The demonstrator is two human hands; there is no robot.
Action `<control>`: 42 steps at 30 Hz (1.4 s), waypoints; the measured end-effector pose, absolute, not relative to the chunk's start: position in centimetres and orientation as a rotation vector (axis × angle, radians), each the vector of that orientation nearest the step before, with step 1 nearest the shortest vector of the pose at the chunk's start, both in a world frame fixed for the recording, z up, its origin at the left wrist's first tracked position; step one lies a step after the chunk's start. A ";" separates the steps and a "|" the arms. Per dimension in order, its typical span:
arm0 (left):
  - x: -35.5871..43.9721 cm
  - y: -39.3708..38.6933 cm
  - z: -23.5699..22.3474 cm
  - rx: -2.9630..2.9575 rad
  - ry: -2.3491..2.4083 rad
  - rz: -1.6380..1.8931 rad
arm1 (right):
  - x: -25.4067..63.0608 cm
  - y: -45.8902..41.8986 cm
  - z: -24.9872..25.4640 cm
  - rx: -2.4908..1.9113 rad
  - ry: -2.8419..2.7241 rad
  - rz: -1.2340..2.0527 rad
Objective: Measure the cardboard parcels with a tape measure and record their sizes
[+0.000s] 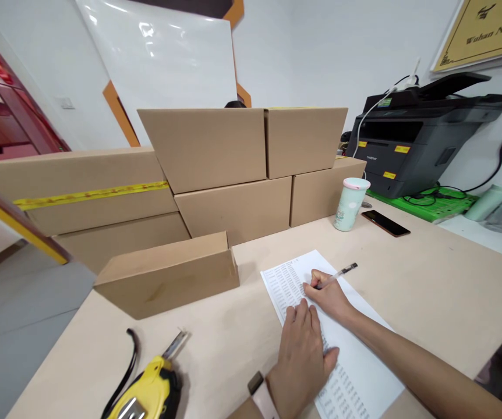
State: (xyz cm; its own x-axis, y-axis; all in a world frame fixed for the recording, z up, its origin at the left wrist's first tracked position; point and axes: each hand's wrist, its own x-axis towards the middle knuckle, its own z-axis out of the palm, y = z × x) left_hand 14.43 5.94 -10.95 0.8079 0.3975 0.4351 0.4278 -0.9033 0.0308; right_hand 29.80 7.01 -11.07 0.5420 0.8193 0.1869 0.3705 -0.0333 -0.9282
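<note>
A printed sheet of paper (364, 355) with columns of small text lies on the table, tilted to the left at its far end. My right hand (327, 297) grips a pen (342, 271), its tip end resting near the text columns and hidden by the fingers. Flat on the sheet, just below the right hand, my left hand (301, 343) presses with its fingers stretched out and thumb apart. A watch band (265, 400) circles the left wrist. To the left lies a yellow and black tape measure (148, 390) with a short end of blade showing.
Stacked cardboard boxes (233, 209) line the table's far side; a long, narrow box (172, 282) stands before them. A mint-green cup (351, 203) and a phone (385, 223) are at the back right. Behind them a black printer (417, 139) sits over a green base (443, 205).
</note>
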 end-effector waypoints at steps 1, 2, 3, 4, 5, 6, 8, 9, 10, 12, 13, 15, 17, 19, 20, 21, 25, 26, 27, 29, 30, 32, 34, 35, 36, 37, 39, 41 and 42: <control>14.5 5.9 -11.0 -2.920 -0.669 -0.684 | 29.8 7.0 -11.1 -1.629 -1.028 0.485; 14.5 5.9 -10.9 -2.920 -0.668 -0.686 | 29.8 7.0 -11.1 -1.625 -1.032 0.479; 14.5 5.9 -10.9 -2.919 -0.665 -0.687 | 29.9 7.1 -11.1 -1.623 -1.035 0.475; 14.4 5.9 -10.9 -2.918 -0.663 -0.686 | 29.9 7.1 -11.2 -1.622 -1.037 0.471; 14.4 5.9 -10.9 -2.918 -0.661 -0.684 | 29.9 7.1 -11.2 -1.622 -1.037 0.469; 14.4 5.8 -10.8 -2.919 -0.660 -0.681 | 30.0 7.1 -11.2 -1.623 -1.037 0.468; 14.3 5.8 -10.7 -2.926 -0.661 -0.670 | 30.0 7.1 -11.2 -1.622 -1.032 0.469; 14.3 5.8 -10.7 -2.929 -0.661 -0.667 | 30.0 7.1 -11.2 -1.620 -1.026 0.470; 14.3 5.8 -10.7 -2.932 -0.661 -0.664 | 30.0 7.1 -11.1 -1.618 -1.022 0.470; 14.4 5.9 -10.7 -2.937 -0.665 -0.658 | 29.9 7.0 -11.1 -1.618 -1.016 0.470; 14.4 5.9 -10.8 -2.939 -0.668 -0.657 | 29.9 7.0 -11.0 -1.619 -1.018 0.470; 14.4 5.9 -10.9 -2.943 -0.676 -0.658 | 29.9 7.0 -11.0 -1.621 -1.027 0.467; 14.4 5.9 -11.0 -2.946 -0.677 -0.662 | 29.8 6.9 -10.9 -1.622 -1.032 0.464; 14.4 5.9 -11.0 -2.946 -0.674 -0.668 | 29.8 6.9 -10.9 -1.626 -1.032 0.461; 14.4 5.9 -11.0 -2.945 -0.672 -0.672 | 29.8 6.9 -10.8 -1.629 -1.030 0.457; 14.4 5.9 -10.9 -2.942 -0.670 -0.675 | 29.8 6.9 -10.8 -1.631 -1.030 0.454; 14.3 5.8 -10.9 -2.928 -0.672 -0.675 | 29.8 7.1 -10.7 -1.628 -1.027 0.460; 14.3 5.8 -10.9 -2.925 -0.676 -0.669 | 29.9 7.1 -10.7 -1.628 -1.025 0.462; 14.3 5.8 -10.9 -2.924 -0.675 -0.663 | 29.9 7.1 -10.8 -1.630 -1.022 0.461; 14.3 5.8 -10.9 -2.923 -0.671 -0.657 | 30.0 7.1 -10.9 -1.635 -1.015 0.446; 14.3 5.8 -10.8 -2.924 -0.669 -0.655 | 30.0 7.1 -11.0 -1.637 -1.013 0.437; 14.3 5.9 -10.7 -2.927 -0.661 -0.653 | 30.0 7.0 -11.0 -1.640 -1.019 0.424; 14.3 6.0 -10.6 -2.929 -0.657 -0.647 | 30.0 7.0 -11.0 -1.640 -1.029 0.418; 14.4 6.0 -10.6 -2.930 -0.654 -0.645 | 29.9 7.0 -11.0 -1.639 -1.031 0.419; 14.4 6.0 -10.6 -2.933 -0.654 -0.642 | 29.9 7.0 -11.0 -1.638 -1.029 0.422; 14.4 6.0 -10.6 -2.933 -0.655 -0.644 | 29.9 7.0 -10.9 -1.635 -1.028 0.427; 14.4 6.0 -10.7 -2.934 -0.663 -0.648 | 29.9 7.0 -10.8 -1.632 -1.025 0.434; 14.4 5.9 -10.8 -2.932 -0.665 -0.657 | 30.0 7.0 -10.8 -1.632 -1.022 0.432; 14.4 5.9 -10.9 -2.930 -0.665 -0.662 | 30.0 7.0 -10.8 -1.633 -1.022 0.431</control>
